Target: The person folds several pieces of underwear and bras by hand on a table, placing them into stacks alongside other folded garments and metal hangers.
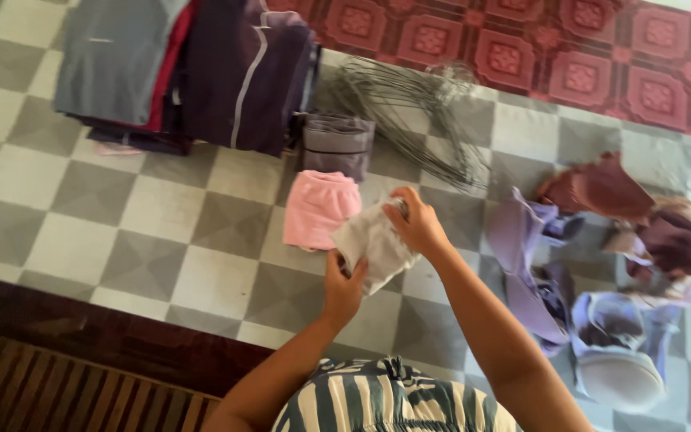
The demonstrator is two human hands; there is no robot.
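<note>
Grey cloth [373, 244] slants lower-left to upper-right between left hand [343, 288] and right hand [419, 224].

Both hands held a small pale grey cloth [371, 244] above the checkered floor [121, 232]: the left hand [344, 290] gripped its lower edge, the right hand [417, 226] pinched its top. Just beside it lay a folded pink garment [317, 210], with a folded grey one [336, 144] beyond. Wire hangers [417, 120] lay near a stack of dark folded clothes [201, 68]. Loose purple and brown garments [593, 264] sat to the right.
</note>
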